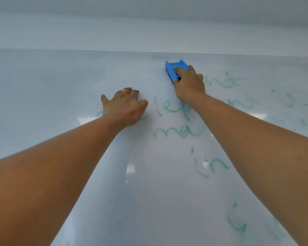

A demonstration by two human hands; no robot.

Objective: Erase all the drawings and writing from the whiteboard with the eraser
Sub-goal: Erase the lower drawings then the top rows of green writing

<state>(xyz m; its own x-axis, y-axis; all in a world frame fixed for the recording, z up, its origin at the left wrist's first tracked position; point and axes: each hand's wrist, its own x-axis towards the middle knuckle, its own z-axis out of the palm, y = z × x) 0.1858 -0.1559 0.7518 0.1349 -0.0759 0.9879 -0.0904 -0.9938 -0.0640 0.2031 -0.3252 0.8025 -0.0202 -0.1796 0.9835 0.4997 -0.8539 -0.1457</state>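
Seen from head height, looking up along two bare forearms toward a whiteboard point(60, 77).

Reaching highest on the whiteboard with the right arm, stretched nearly straight. Gripping a blue eraser point(174, 68) with the right hand point(189, 84), fingers laid over the eraser's back and curled round its far side, thumb pressed along its left side.

Holding the eraser flat against the whiteboard, just under the whiteboard's top edge and a little right of its visible middle. Set lengthwise up the whiteboard, long axis leaning slightly left, far end pointing at the top edge, near end tucked under the palm. Dark felt strip showing along the eraser's left side, against the surface.

Resting the left hand point(124, 107) on the whiteboard lower down and further left, well apart from the eraser. Fingers curled under into a loose fist holding nothing, thumb stuck out to the left, gold ring point(125, 91) on one finger.

Across the whiteboard's middle and right, faint green writing point(169, 107), partly hidden behind the right forearm and readable only in pieces: "le", "ma", "in".
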